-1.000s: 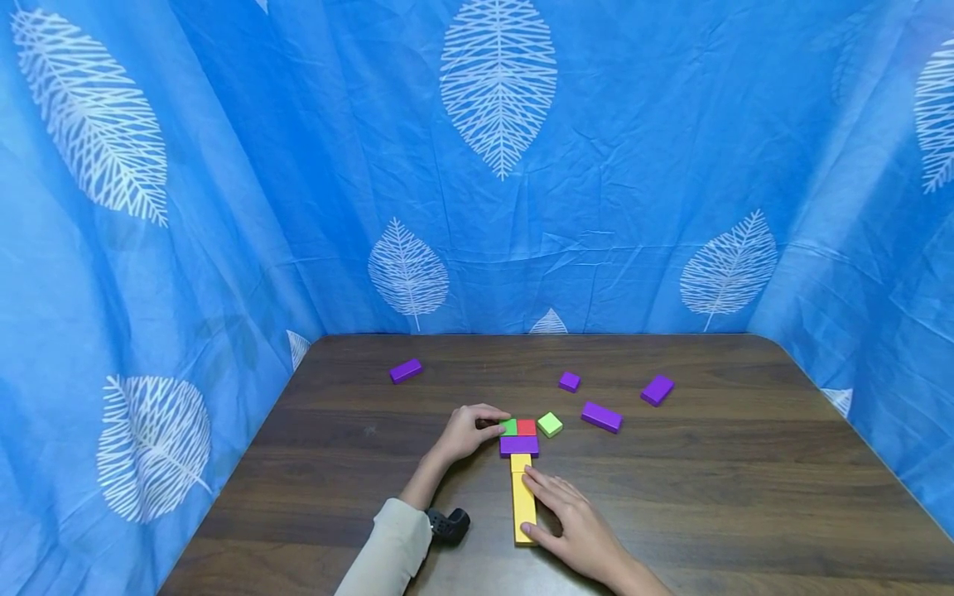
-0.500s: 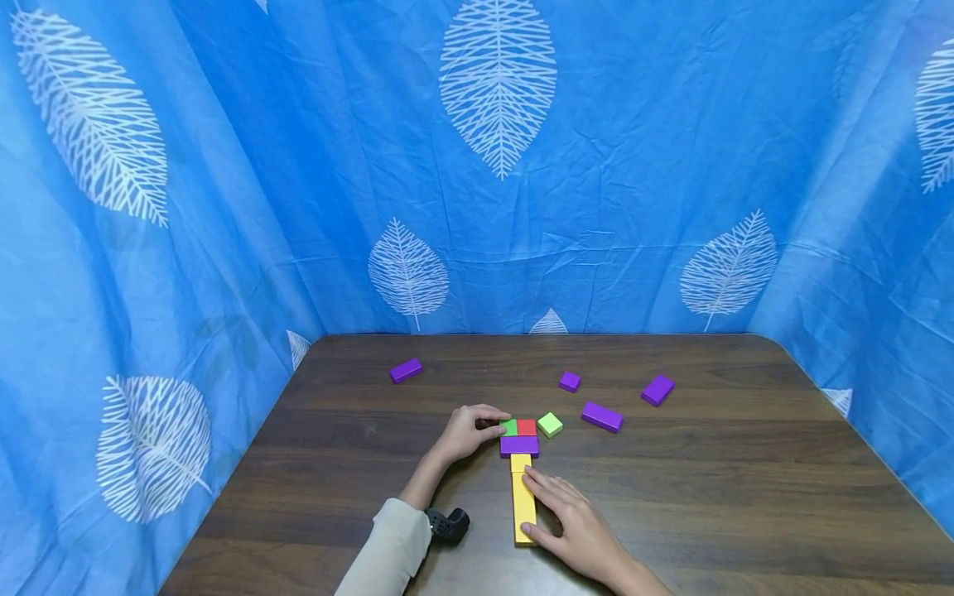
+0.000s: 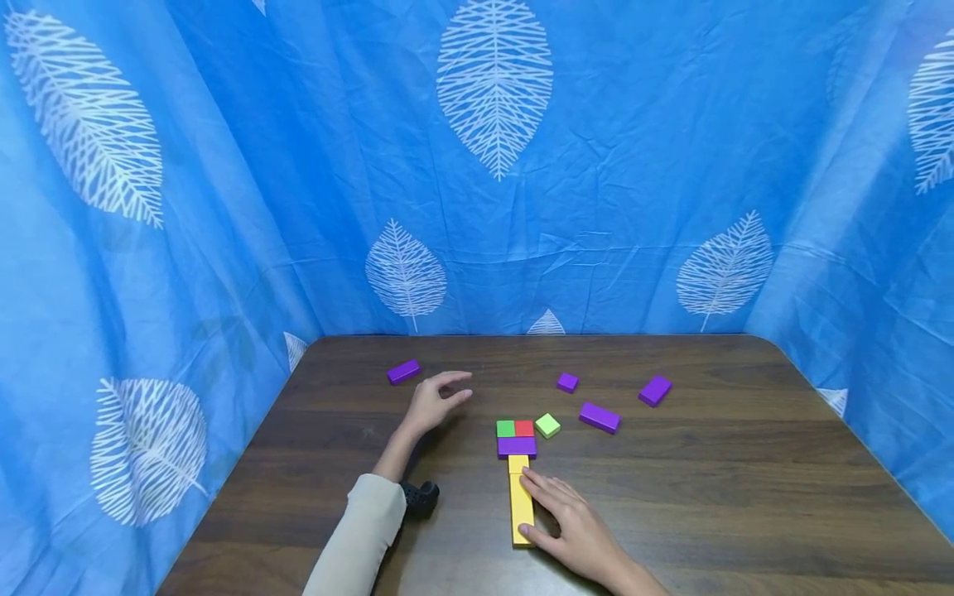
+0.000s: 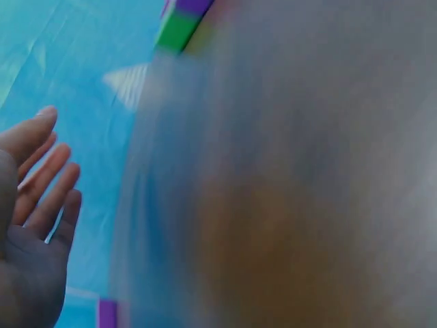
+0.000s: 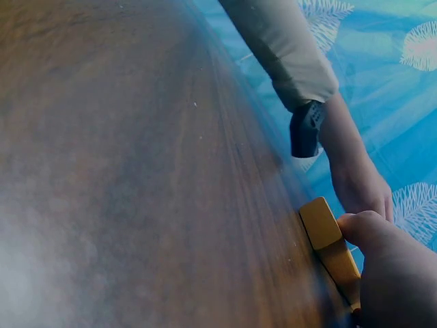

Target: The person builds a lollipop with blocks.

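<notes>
My left hand (image 3: pixel 432 403) hangs over the table left of the row of blocks, fingers spread from the thumb and holding nothing. Closest to it lies a purple block (image 3: pixel 403 372). With relaxed fingers, my right hand (image 3: pixel 577 530) rests against the right side of a long yellow block (image 3: pixel 521 523); the thumb touches its near end. A short yellow block (image 3: pixel 517 463) continues that line, capped by a crosswise purple block (image 3: pixel 517 447). Beyond it, a green block (image 3: pixel 506 429) and a red block (image 3: pixel 524 429) sit side by side. In the right wrist view, the long yellow block (image 5: pixel 321 224) meets my thumb.
A light green block (image 3: pixel 547 425) lies just right of the red one. Further right and back are a long purple block (image 3: pixel 599 418), a small purple block (image 3: pixel 567 382) and another purple block (image 3: pixel 655 391). A blue leaf-print curtain (image 3: pixel 611 165) surrounds the wooden table (image 3: pixel 708 497).
My left hand has let go of the green block and moved back and to the left, toward the purple block there. My right hand has stayed on the long yellow block.
</notes>
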Action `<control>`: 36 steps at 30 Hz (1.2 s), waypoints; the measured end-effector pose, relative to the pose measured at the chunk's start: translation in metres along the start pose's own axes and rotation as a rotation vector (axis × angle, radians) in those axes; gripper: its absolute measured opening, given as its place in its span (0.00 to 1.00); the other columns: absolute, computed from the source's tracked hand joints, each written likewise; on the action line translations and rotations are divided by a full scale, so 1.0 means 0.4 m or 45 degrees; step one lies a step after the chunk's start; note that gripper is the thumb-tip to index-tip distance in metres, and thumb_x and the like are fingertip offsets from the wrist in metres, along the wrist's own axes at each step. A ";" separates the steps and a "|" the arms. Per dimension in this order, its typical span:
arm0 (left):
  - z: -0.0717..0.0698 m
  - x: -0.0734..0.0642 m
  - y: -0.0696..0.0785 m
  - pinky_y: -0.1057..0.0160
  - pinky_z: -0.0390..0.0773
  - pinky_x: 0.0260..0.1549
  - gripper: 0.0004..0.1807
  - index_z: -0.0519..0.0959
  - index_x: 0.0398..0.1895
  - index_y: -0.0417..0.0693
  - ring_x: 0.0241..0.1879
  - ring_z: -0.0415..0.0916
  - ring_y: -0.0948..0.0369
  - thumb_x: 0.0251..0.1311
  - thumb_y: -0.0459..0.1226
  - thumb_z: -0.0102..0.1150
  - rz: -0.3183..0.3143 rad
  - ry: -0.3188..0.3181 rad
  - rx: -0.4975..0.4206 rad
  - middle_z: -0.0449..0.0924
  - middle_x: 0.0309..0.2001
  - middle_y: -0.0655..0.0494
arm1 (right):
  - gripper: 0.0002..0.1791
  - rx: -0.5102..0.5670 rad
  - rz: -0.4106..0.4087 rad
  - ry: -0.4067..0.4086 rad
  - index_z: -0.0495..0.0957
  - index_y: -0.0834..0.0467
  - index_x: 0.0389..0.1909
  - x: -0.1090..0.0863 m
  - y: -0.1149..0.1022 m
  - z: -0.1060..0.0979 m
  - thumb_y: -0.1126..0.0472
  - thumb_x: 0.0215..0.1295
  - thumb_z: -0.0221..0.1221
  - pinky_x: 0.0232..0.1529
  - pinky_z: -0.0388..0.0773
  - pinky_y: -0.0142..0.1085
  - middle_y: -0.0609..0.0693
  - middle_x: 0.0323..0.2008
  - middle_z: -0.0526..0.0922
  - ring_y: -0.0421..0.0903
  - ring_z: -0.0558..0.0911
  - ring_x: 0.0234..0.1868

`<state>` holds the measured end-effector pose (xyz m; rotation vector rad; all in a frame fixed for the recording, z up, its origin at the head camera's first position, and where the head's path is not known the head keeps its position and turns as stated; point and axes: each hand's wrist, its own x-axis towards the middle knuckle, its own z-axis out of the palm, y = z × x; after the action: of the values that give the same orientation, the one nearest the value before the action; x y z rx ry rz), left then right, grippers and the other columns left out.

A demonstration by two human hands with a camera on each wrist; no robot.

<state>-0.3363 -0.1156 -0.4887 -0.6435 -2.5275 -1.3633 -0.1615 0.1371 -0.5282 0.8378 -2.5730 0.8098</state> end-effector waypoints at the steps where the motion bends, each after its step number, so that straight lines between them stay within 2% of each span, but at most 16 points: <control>1: -0.017 0.008 -0.007 0.55 0.75 0.49 0.17 0.80 0.49 0.44 0.51 0.74 0.55 0.55 0.38 0.63 -0.002 0.033 -0.010 0.79 0.49 0.51 | 0.33 0.000 -0.004 0.002 0.71 0.58 0.60 0.000 0.000 0.000 0.43 0.58 0.59 0.59 0.64 0.47 0.48 0.62 0.69 0.48 0.70 0.60; 6: -0.100 0.041 -0.044 0.51 0.74 0.49 0.19 0.78 0.51 0.43 0.51 0.73 0.47 0.55 0.37 0.63 -0.050 0.178 -0.025 0.77 0.51 0.46 | 0.33 0.001 0.001 0.006 0.71 0.58 0.60 0.000 -0.001 0.001 0.43 0.58 0.59 0.59 0.64 0.46 0.48 0.62 0.69 0.49 0.70 0.60; 10: -0.152 0.052 -0.075 0.50 0.72 0.51 0.21 0.77 0.53 0.42 0.54 0.71 0.46 0.55 0.38 0.64 -0.118 0.289 0.077 0.75 0.54 0.44 | 0.33 0.009 0.010 -0.002 0.71 0.58 0.60 0.000 -0.002 0.001 0.42 0.59 0.58 0.59 0.64 0.47 0.48 0.63 0.68 0.49 0.69 0.60; 13: -0.176 0.052 -0.096 0.49 0.68 0.55 0.24 0.75 0.55 0.40 0.57 0.68 0.47 0.54 0.38 0.64 -0.162 0.336 0.152 0.72 0.56 0.42 | 0.33 0.013 0.016 -0.004 0.71 0.58 0.60 0.000 -0.002 0.000 0.42 0.59 0.58 0.59 0.64 0.47 0.48 0.63 0.68 0.50 0.69 0.60; 18: -0.192 0.045 -0.132 0.47 0.59 0.61 0.26 0.72 0.58 0.37 0.61 0.63 0.45 0.56 0.36 0.63 -0.278 0.322 0.229 0.69 0.58 0.39 | 0.33 0.008 0.007 0.005 0.71 0.59 0.60 0.000 -0.002 -0.001 0.43 0.58 0.59 0.59 0.64 0.47 0.49 0.62 0.69 0.50 0.70 0.60; 21: -0.194 0.039 -0.151 0.46 0.54 0.62 0.25 0.72 0.58 0.38 0.61 0.61 0.44 0.57 0.37 0.61 -0.375 0.276 0.263 0.68 0.59 0.39 | 0.33 0.000 0.007 -0.005 0.71 0.58 0.60 0.002 -0.003 -0.001 0.43 0.59 0.59 0.59 0.64 0.47 0.48 0.62 0.69 0.49 0.69 0.60; 26: -0.192 0.027 -0.168 0.44 0.56 0.61 0.25 0.71 0.59 0.37 0.60 0.61 0.42 0.59 0.37 0.60 -0.474 0.172 0.301 0.68 0.59 0.37 | 0.33 -0.002 0.018 -0.012 0.71 0.57 0.60 0.004 -0.003 0.002 0.42 0.59 0.59 0.60 0.64 0.46 0.47 0.62 0.69 0.47 0.69 0.61; 29: -0.189 0.019 -0.176 0.44 0.60 0.59 0.24 0.72 0.57 0.36 0.58 0.63 0.40 0.58 0.36 0.60 -0.477 0.151 0.332 0.69 0.57 0.35 | 0.33 -0.004 0.015 -0.007 0.71 0.57 0.60 0.004 -0.002 0.003 0.42 0.59 0.59 0.60 0.64 0.46 0.47 0.62 0.68 0.47 0.69 0.61; 36: -0.180 0.013 -0.181 0.45 0.68 0.53 0.19 0.77 0.52 0.37 0.54 0.69 0.42 0.56 0.33 0.61 -0.418 0.168 0.359 0.74 0.53 0.36 | 0.33 -0.005 0.007 0.008 0.71 0.57 0.60 0.003 0.004 0.007 0.42 0.58 0.59 0.60 0.64 0.46 0.48 0.62 0.69 0.47 0.69 0.61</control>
<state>-0.3767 -0.2088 -0.5007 -0.0855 -2.7254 -1.0595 -0.1639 0.1360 -0.5303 0.8259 -2.5717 0.8076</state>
